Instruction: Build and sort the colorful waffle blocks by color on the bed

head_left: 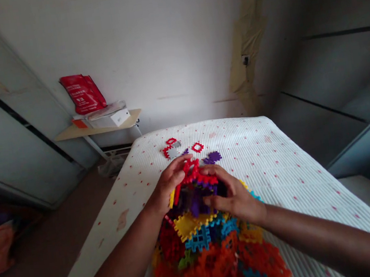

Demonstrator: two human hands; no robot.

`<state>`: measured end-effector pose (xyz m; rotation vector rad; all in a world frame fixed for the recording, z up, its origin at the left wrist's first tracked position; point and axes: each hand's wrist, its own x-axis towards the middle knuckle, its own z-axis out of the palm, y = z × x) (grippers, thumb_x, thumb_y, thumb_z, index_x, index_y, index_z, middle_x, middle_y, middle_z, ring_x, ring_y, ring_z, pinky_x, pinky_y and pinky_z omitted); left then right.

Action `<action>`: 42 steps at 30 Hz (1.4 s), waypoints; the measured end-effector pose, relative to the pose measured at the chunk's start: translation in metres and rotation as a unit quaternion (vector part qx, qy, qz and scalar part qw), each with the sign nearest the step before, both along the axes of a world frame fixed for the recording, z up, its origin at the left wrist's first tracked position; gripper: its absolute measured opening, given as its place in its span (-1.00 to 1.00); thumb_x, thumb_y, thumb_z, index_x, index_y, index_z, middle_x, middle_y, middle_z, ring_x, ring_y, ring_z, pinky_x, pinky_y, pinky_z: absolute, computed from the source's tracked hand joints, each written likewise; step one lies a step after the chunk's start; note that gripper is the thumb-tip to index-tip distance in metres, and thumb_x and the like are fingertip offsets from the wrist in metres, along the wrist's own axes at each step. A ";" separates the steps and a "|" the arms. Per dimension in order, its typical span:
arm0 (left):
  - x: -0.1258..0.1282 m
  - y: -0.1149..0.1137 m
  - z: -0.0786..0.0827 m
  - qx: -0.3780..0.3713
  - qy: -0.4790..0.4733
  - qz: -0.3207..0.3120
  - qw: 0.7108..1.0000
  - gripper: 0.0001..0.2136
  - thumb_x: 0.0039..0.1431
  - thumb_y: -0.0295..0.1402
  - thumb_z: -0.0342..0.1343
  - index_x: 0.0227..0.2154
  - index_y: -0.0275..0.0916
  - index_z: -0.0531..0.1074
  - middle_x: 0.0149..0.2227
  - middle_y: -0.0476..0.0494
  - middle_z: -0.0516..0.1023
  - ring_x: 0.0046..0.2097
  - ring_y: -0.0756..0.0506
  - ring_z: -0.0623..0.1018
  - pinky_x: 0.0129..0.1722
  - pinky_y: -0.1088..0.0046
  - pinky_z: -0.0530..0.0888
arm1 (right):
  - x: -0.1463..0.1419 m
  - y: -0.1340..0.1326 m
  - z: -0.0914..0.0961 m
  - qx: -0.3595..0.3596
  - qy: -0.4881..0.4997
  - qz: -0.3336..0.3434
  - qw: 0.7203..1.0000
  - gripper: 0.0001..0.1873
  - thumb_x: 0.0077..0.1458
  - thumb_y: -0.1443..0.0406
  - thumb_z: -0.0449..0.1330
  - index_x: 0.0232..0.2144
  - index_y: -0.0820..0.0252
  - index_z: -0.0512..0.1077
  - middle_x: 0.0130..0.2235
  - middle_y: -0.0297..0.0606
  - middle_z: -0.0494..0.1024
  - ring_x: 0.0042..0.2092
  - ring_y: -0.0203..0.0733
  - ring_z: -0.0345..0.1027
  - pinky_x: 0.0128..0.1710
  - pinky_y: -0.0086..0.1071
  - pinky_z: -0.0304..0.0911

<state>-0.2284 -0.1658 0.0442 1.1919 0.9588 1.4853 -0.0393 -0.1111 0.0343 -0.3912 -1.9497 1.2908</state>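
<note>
Between my hands is a cluster of joined interlocking plastic tiles with notched edges. At its top is a red tile (pixel 191 170), and purple tiles (pixel 196 202) show below. My left hand (pixel 171 180) grips the red tile from the left, thumb and fingers closed around its edge. From the right, my right hand (pixel 235 193) holds the cluster, fingers on the red edge and thumb by the purple part. Directly underneath lie a yellow tile (pixel 190 225) and a blue window-like tile (pixel 199 239). The cluster's inside is dark and blurred.
A heap of orange tiles (pixel 214 269) fills the near edge of the white dotted bed (pixel 262 160). Farther off lie a red frame tile (pixel 198 147), grey tiles (pixel 172 152) and purple tiles (pixel 214 156). A small table (pixel 70 133) with a red bag (pixel 83 94) stands back left.
</note>
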 end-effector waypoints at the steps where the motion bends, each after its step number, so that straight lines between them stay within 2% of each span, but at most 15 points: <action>1: 0.003 -0.008 0.001 -0.004 0.055 -0.016 0.998 -0.54 0.08 -0.19 0.08 0.06 -0.17 0.31 -0.01 -0.17 0.45 -0.03 -0.16 0.46 -0.02 0.30 0.38 | 0.008 -0.006 -0.005 0.040 -0.014 0.002 0.999 -0.50 -0.09 0.27 0.28 -0.04 0.05 0.31 0.08 -0.20 0.30 0.12 -0.07 0.16 0.11 -0.10 0.09; 4: 0.007 -0.026 0.002 0.018 0.233 -0.030 0.972 -0.56 0.02 -0.11 0.12 -0.04 -0.17 0.42 0.00 -0.19 0.45 0.02 -0.22 0.42 0.05 0.20 0.32 | 0.029 -0.019 -0.019 0.126 -0.070 0.007 0.990 -0.47 -0.05 0.26 0.27 0.00 0.07 0.27 0.14 -0.13 0.24 0.15 -0.06 0.13 0.11 -0.14 0.12; 6: 0.006 -0.033 0.002 0.049 0.302 -0.041 0.951 -0.62 0.02 -0.10 0.13 -0.13 -0.18 0.49 -0.01 -0.19 0.46 0.04 -0.22 0.40 0.08 0.21 0.29 | 0.040 -0.024 -0.027 0.176 -0.097 0.009 0.980 -0.45 -0.03 0.24 0.26 0.04 0.09 0.24 0.14 -0.09 0.24 0.16 -0.05 0.13 0.09 -0.16 0.14; 10: -0.001 -0.038 0.004 0.087 0.296 -0.086 0.947 -0.56 0.09 0.00 0.01 -0.13 -0.18 0.50 -0.07 -0.22 0.52 -0.01 -0.20 0.45 0.07 0.20 0.30 | 0.063 -0.030 -0.039 0.297 -0.125 -0.002 0.947 -0.32 -0.03 0.14 0.24 0.13 0.09 0.16 0.19 -0.06 0.21 0.21 0.05 0.06 0.14 -0.03 0.07; 14: 0.002 -0.049 0.009 0.054 0.324 -0.090 0.940 -0.41 0.01 0.22 -0.16 -0.17 -0.05 0.53 0.01 -0.16 0.48 0.07 -0.25 0.39 0.21 0.07 0.07 | 0.092 -0.040 -0.054 0.361 -0.202 -0.031 0.910 -0.07 -0.10 -0.03 0.23 0.26 0.01 -0.02 0.29 -0.06 0.04 0.27 0.22 -0.13 0.14 0.13 -0.01; 17: 0.016 -0.066 0.004 0.054 0.353 -0.030 0.934 -0.42 -0.07 0.27 -0.12 -0.25 0.02 0.56 0.02 -0.11 0.47 0.13 -0.29 0.31 0.23 0.00 0.01 | 0.116 -0.051 -0.069 0.366 -0.259 -0.048 0.893 0.00 -0.12 -0.04 0.24 0.29 -0.04 -0.11 0.32 -0.09 -0.07 0.29 0.30 -0.22 0.11 0.23 0.01; 21: 0.022 -0.085 -0.013 0.127 0.415 0.050 0.899 -0.47 0.01 0.17 -0.08 -0.11 -0.02 0.50 0.09 -0.16 0.40 0.11 -0.27 0.34 0.15 0.03 0.21 | 0.135 -0.066 -0.086 0.383 -0.282 -0.060 0.878 -0.01 -0.13 0.06 0.28 0.28 -0.10 -0.09 0.33 -0.13 -0.11 0.27 0.34 -0.17 0.06 0.25 0.08; 23: 0.011 -0.088 -0.020 0.158 0.459 0.109 0.868 -0.55 0.08 0.01 -0.02 -0.02 -0.04 0.43 0.12 -0.17 0.36 0.09 -0.24 0.36 0.09 0.11 0.29 | 0.135 -0.071 -0.090 0.380 -0.282 -0.072 0.878 0.00 -0.15 0.06 0.30 0.28 -0.12 -0.09 0.33 -0.13 -0.11 0.27 0.35 -0.17 0.07 0.26 0.07; 25: -0.008 -0.089 -0.026 0.160 0.508 0.208 0.821 -0.61 0.10 -0.16 0.03 0.02 -0.04 0.39 0.10 -0.15 0.36 0.09 -0.21 0.37 0.09 0.17 0.29 | 0.129 -0.074 -0.092 0.377 -0.275 -0.078 0.881 0.02 -0.17 0.02 0.30 0.28 -0.10 -0.08 0.33 -0.11 -0.12 0.27 0.38 -0.19 0.06 0.29 0.05; 27: -0.028 -0.090 -0.033 0.119 0.552 0.311 0.765 -0.60 0.09 -0.21 0.05 0.04 -0.05 0.36 0.09 -0.16 0.37 0.11 -0.23 0.33 0.14 0.13 0.22 | 0.120 -0.075 -0.094 0.378 -0.265 -0.077 0.884 0.03 -0.18 -0.02 0.28 0.28 -0.04 -0.07 0.33 -0.05 -0.13 0.27 0.42 -0.22 0.03 0.32 0.06; 29: -0.044 -0.094 -0.045 0.050 0.581 0.355 0.731 -0.53 0.08 -0.16 0.06 0.08 -0.09 0.31 0.11 -0.19 0.34 0.16 -0.28 0.27 0.18 0.05 0.15 | 0.110 -0.074 -0.095 0.378 -0.252 -0.077 0.887 0.03 -0.18 -0.01 0.28 0.28 0.03 -0.07 0.32 0.02 -0.14 0.27 0.45 -0.28 0.01 0.34 0.06; 31: -0.051 -0.101 -0.062 -0.015 0.577 0.329 0.747 -0.50 0.12 -0.12 0.00 0.13 -0.10 0.24 0.13 -0.20 0.33 0.17 -0.26 0.27 0.17 0.05 0.17 | 0.100 -0.072 -0.098 0.375 -0.237 -0.083 0.892 0.01 -0.17 0.05 0.28 0.27 0.07 -0.07 0.31 0.05 -0.13 0.28 0.44 -0.32 0.02 0.32 0.05; 35: -0.048 -0.114 -0.091 -0.062 0.517 0.242 0.818 -0.52 0.16 -0.12 -0.07 0.14 -0.09 0.22 0.21 -0.18 0.22 0.22 -0.22 0.21 0.20 0.07 0.16 | 0.080 -0.065 -0.105 0.378 -0.216 -0.074 0.897 -0.01 -0.14 0.06 0.29 0.26 0.12 -0.07 0.29 0.09 -0.10 0.29 0.37 -0.35 0.05 0.23 0.09; 38: -0.045 -0.115 -0.096 -0.055 0.464 0.240 0.851 -0.54 0.16 -0.13 -0.05 0.12 -0.11 0.25 0.23 -0.18 0.18 0.25 -0.21 0.16 0.23 0.07 0.10 | 0.061 -0.058 -0.105 0.386 -0.198 -0.072 0.898 -0.04 -0.11 0.07 0.28 0.25 0.13 -0.06 0.29 0.10 -0.08 0.29 0.31 -0.31 0.07 0.18 0.10; 42: -0.047 -0.112 -0.090 -0.046 0.402 0.224 0.887 -0.55 0.15 -0.16 -0.03 0.11 -0.11 0.25 0.22 -0.17 0.18 0.26 -0.21 0.14 0.24 0.11 0.08 | 0.039 -0.046 -0.098 0.397 -0.169 -0.077 0.899 -0.16 -0.06 0.13 0.27 0.21 0.14 0.02 0.29 0.13 -0.07 0.28 0.25 -0.17 0.09 0.13 0.08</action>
